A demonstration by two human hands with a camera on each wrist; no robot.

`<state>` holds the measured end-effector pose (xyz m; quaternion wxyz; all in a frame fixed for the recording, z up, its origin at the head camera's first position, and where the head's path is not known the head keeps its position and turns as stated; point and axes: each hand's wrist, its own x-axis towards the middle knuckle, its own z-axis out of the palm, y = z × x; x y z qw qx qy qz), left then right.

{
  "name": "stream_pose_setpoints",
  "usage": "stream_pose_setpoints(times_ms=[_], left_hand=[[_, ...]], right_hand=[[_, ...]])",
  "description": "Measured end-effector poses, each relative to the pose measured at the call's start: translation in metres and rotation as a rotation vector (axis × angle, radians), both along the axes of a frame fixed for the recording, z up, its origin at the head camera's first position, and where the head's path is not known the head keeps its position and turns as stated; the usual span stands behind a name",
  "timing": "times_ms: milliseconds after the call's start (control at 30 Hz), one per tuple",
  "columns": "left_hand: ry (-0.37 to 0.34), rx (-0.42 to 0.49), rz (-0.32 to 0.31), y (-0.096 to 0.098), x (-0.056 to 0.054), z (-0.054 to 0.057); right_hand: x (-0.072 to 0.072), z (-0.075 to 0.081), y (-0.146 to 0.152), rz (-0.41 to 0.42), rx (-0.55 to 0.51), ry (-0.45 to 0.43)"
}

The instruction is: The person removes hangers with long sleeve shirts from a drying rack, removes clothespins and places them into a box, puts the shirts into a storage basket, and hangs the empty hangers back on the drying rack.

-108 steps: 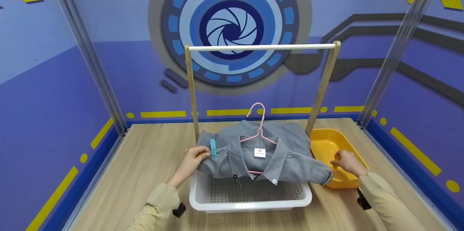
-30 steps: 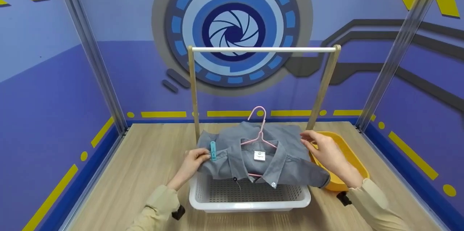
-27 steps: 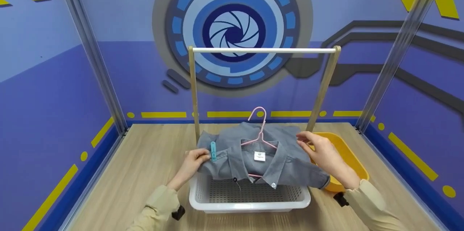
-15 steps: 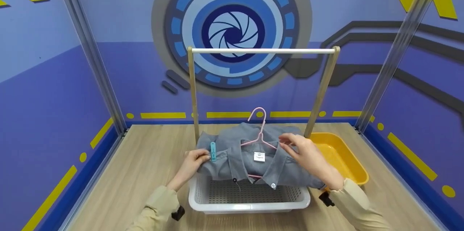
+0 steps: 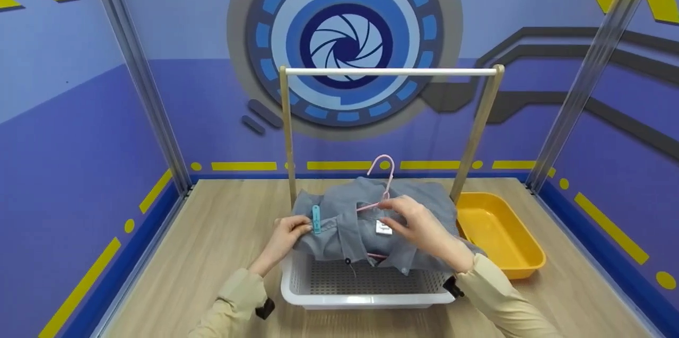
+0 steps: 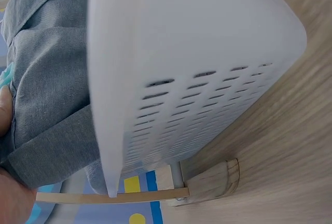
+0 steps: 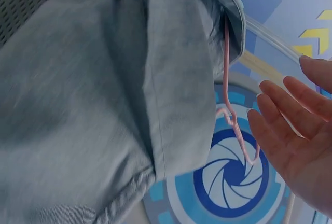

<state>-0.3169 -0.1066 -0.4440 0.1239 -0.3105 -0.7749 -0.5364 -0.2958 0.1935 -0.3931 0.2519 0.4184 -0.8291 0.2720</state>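
The left hand (image 5: 286,233), reaching forward, pinches the gray shirt (image 5: 329,242) between thumb and fingers beside a teal clip (image 5: 316,219). The right hand (image 5: 424,224) angles inward, fingers loosely extended, holding nothing, near the pink hanger (image 5: 392,171). The shirt stretches from the left hand to beneath the right, over the white basket (image 5: 366,300).

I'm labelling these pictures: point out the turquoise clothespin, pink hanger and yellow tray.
Turquoise clothespin (image 5: 316,219): head view, on its body.
Pink hanger (image 7: 226,68): right wrist view, on its wire.
Yellow tray (image 5: 499,233): head view, on its bare floor.
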Motion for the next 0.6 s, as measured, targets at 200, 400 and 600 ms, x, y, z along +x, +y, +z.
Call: stream_pose_setpoints(times_ms=[200, 400, 600], left_hand=[[0.057, 0.003, -0.013, 0.000, 0.000, 0.001], [0.041, 0.000, -0.008, -0.001, 0.000, 0.001], [-0.013, -0.027, 0.001, 0.000, 0.001, 0.003]], right_hand=[[-0.006, 0.002, -0.023, 0.124, 0.010, -0.030], [-0.008, 0.008, -0.048, 0.154, 0.026, -0.165], [-0.013, 0.013, -0.071, 0.129, 0.093, -0.283]])
